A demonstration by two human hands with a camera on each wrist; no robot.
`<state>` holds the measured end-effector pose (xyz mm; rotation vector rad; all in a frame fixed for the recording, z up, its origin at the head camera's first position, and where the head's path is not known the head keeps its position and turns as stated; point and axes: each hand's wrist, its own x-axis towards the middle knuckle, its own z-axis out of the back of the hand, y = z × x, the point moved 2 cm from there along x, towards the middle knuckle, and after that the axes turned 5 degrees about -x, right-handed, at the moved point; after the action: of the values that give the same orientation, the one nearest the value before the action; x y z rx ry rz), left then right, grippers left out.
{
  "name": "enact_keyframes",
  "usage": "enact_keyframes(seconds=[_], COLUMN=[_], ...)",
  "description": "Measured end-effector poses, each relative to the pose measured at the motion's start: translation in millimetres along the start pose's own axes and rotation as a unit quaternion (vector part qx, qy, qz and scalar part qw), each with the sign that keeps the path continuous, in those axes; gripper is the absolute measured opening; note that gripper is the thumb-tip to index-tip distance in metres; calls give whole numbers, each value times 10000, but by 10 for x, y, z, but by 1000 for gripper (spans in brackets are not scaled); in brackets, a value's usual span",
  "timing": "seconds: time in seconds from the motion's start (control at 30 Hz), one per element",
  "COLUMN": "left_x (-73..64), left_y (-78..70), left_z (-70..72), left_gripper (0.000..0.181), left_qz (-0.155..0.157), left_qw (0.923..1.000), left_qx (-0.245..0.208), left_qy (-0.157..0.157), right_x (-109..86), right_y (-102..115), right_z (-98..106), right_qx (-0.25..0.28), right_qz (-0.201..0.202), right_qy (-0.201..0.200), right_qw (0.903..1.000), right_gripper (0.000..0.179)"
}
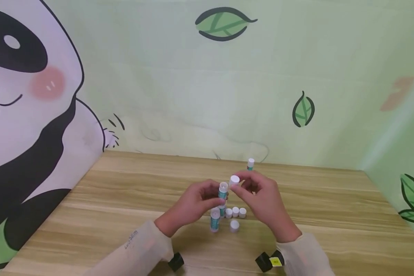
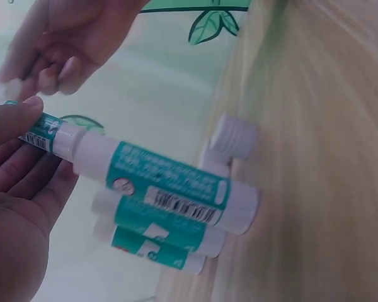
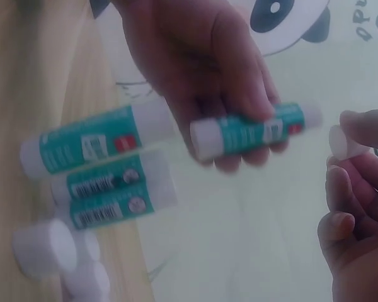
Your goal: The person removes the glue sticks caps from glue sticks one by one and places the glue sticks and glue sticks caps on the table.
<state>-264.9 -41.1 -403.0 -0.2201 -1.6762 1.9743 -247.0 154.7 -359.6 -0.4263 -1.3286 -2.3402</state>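
Observation:
My left hand (image 1: 196, 199) holds a glue stick (image 1: 222, 194) upright between thumb and fingers, its white top uncapped. The teal label with its barcode shows in the left wrist view. Just right of it, my right hand (image 1: 263, 197) pinches a white cap (image 1: 234, 180) between thumb and fingertips, apart from the glue stick's open end (image 3: 312, 116). Below the left hand stand several uncapped glue sticks; the nearest glue stick (image 1: 214, 221) is plainest, and those behind it are partly hidden in the head view.
Three loose white caps (image 1: 235, 211) stand in a row beside the glue sticks, with another cap (image 1: 234, 225) nearer. A capped glue stick (image 1: 250, 164) stands farther back, beyond the right hand. Behind the wooden table (image 1: 124, 184) hangs a panda-print cloth (image 1: 158, 76).

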Motion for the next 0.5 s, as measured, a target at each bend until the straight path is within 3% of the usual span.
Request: enact_keyframes(seconds=[0.27,0.5], left_x=[26,31], left_y=[-4,44], left_z=[142,323], left_gripper=[25,21], left_qz=[-125,-106], left_qw=[9991,9980], left_qx=[-211,-523], left_qy=[-345,-352], right_x=[-11,-89], right_y=[-147,-379], right_z=[100,116], right_qx=[-281,-723], right_qz=[-555,-830], right_qy=[162,575], right_qw=[9979,9923], right_gripper=[24,19])
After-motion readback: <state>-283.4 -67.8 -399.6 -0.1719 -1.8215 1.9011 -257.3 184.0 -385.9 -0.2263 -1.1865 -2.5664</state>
